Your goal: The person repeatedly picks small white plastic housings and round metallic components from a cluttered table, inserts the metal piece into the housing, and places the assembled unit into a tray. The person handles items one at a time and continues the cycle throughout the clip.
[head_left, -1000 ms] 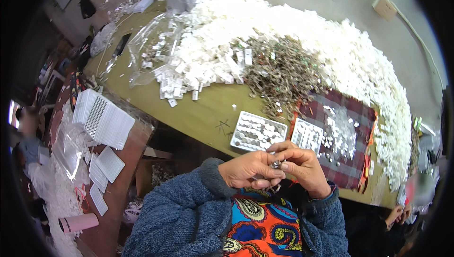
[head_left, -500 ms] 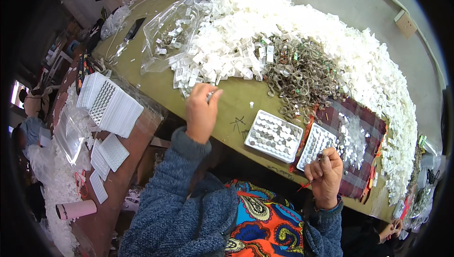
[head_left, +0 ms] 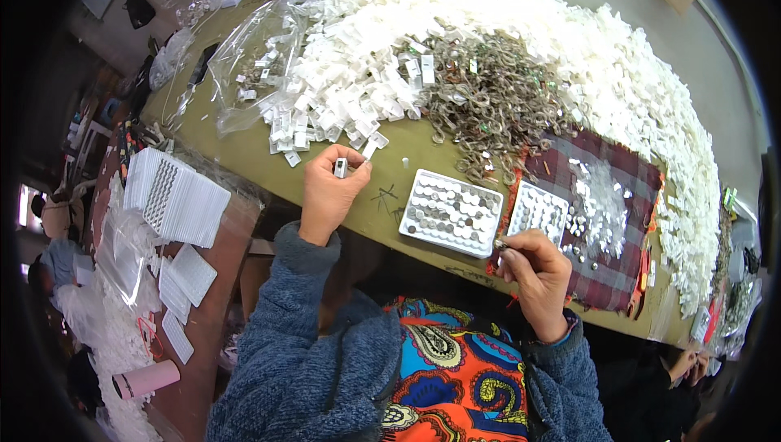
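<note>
My left hand [head_left: 327, 198] is closed above the near edge of the white pile. Curled in its fingers is a small white plastic case [head_left: 341, 168]; a second white piece [head_left: 371, 149] is at the tips of thumb and forefinger, and whether it is gripped I cannot tell. My right hand [head_left: 537, 279] pinches a small dark piece [head_left: 502, 247], too small to name. Just beyond it are a white tray [head_left: 407, 234] holding rows of round silvery button cells and a second such tray [head_left: 543, 191], partly hidden behind the hand.
White plastic cases [head_left: 569, 51] are heaped along the wall, with a tangle of grey-brown wired parts [head_left: 496, 92] in front. A plaid cloth [head_left: 626, 259] bears loose cells. Stacked white trays [head_left: 183, 198] stand on the left table. Another person's hands [head_left: 687, 365] are at lower right.
My left hand has turned, now showing a white case in its fingers. My right hand has moved left with its small dark piece, nearer the trays. The whole view has shifted slightly.
</note>
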`<state>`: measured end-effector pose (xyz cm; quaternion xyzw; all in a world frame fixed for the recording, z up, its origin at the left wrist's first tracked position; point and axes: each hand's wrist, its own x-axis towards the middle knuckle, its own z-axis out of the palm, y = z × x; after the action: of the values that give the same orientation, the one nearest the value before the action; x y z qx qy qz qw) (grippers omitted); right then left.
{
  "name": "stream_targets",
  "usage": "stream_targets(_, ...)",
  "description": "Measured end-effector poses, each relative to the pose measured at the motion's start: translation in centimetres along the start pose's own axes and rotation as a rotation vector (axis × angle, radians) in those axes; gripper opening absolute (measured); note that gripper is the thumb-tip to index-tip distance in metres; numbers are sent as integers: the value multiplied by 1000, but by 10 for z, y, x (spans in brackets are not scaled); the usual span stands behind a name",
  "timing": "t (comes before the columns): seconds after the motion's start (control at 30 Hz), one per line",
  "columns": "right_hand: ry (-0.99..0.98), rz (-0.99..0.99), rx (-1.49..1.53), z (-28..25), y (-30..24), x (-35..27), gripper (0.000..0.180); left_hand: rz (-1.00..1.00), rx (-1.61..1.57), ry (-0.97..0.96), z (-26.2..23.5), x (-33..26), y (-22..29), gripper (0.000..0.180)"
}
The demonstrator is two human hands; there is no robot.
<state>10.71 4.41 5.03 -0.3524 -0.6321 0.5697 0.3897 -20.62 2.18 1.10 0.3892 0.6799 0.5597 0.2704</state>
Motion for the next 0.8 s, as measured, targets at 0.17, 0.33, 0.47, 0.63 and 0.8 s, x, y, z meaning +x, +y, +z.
stream_targets(0.17,-30,-161,-142,8,-6,8,17,-240,-367,-198,7,-13,39,8)
stream_targets(0.33,15,-462,-305,17,-17,12,26,-324,-439,-534,24,-52,77,9)
stream_targets(0.47,-33,-597,-421,25,-14,16,28,-523,-643,-705,40,-62,88,8)
stream_targets(0.63,174,-578,-343,26,-4,9,23,-702,-1135,-725,66,-72,80,15)
stream_targets(0.8,255,-397,-151,27,2,1,21,-564,-1092,-756,86,-88,72,27)
